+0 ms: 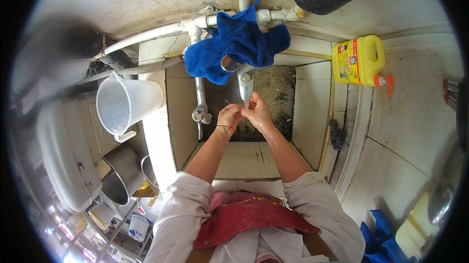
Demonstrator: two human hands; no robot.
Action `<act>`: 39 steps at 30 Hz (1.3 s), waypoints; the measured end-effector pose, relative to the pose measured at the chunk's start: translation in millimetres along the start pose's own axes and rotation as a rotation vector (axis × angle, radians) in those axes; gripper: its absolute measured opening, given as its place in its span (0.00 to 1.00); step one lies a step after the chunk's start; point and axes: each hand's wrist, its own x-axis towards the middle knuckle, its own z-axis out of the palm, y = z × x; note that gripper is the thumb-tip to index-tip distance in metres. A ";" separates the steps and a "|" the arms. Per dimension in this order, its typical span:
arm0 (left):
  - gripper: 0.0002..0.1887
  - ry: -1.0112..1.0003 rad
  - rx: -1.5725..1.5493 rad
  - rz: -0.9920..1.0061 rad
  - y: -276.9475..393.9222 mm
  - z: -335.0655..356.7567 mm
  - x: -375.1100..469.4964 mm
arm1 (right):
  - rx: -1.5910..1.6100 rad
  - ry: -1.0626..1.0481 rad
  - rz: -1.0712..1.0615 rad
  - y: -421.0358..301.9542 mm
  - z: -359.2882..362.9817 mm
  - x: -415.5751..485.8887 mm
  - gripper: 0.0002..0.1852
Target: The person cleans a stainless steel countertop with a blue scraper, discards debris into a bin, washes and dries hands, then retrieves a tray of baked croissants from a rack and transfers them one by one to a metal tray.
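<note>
My left hand [230,115] and my right hand [258,111] meet under the spout of a metal faucet [246,81], above a deep tiled sink [312,105]. A thin stream of water [246,104] falls onto them, and my right wrist and forearm look wet. The left fingers are bunched against the right thumb; whether anything small lies between them is hidden. A thin red cord bracelet [224,127] circles my left wrist. Over the top of the faucet and its pipe hangs a blue cloth [240,39].
Left of my hands a second tap [199,114] hangs into the sink. A translucent plastic pitcher [146,92] stands by the left rim. Along the right rim are a yellow pump jug [361,61] and a dark scouring pad [337,134]. White pipes [146,39] cross the wall.
</note>
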 end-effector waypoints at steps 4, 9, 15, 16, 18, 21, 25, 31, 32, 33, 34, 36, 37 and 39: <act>0.07 0.007 -0.048 0.012 -0.8 -0.2 -1.4 | 0.110 -0.032 -0.020 10.6 -0.3 1.2 0.22; 0.08 -0.020 -0.056 0.020 1.8 -0.2 -1.8 | 0.335 -0.096 0.094 10.4 -2.6 -0.2 0.21; 0.08 0.014 -0.100 0.048 1.8 2.1 -1.8 | 0.342 -0.114 0.065 2.6 -5.0 -2.2 0.19; 0.08 -0.002 -0.102 0.048 1.4 1.5 -1.7 | 0.319 -0.110 0.071 1.4 -4.7 -2.3 0.18; 0.09 -0.040 -0.145 0.058 0.7 0.4 -1.1 | 0.286 -0.111 0.083 -1.3 -5.7 -2.7 0.14; 0.08 -0.037 -0.152 0.067 0.2 -2.9 0.9 | 0.276 -0.126 0.093 -4.7 -6.5 -3.6 0.09; 0.08 -0.049 -0.144 0.065 -1.2 -5.4 3.7 | 0.377 -0.148 0.124 -6.5 -7.1 -4.9 0.08; 0.04 -0.050 -0.158 0.053 0.7 -5.2 2.1 | 0.213 -0.117 0.100 -3.6 -6.3 -4.0 0.08; 0.02 -0.040 -0.146 0.054 1.8 -3.1 1.2 | 0.142 -0.122 0.116 -3.2 -6.1 -3.6 0.07; 0.01 -0.040 -0.133 0.044 3.0 -0.3 0.1 | 0.221 -0.160 0.116 -2.8 -5.6 -3.5 0.06; 0.03 -0.052 -0.150 0.023 3.8 4.4 -0.9 | 0.284 -0.200 0.163 -2.7 -4.9 -3.5 0.06; 0.08 -0.090 -0.173 -0.030 5.2 16.4 -3.1 | 0.565 -0.359 0.272 -2.5 -1.6 -3.1 0.06; 0.10 -0.194 -0.243 -0.082 4.8 23.2 -5.3 | 0.784 -0.478 0.334 -2.7 1.1 -2.5 0.07; 0.15 -0.427 -0.340 -0.145 2.6 38.8 -8.1 | 0.809 -0.536 0.257 -4.7 6.3 -0.5 0.08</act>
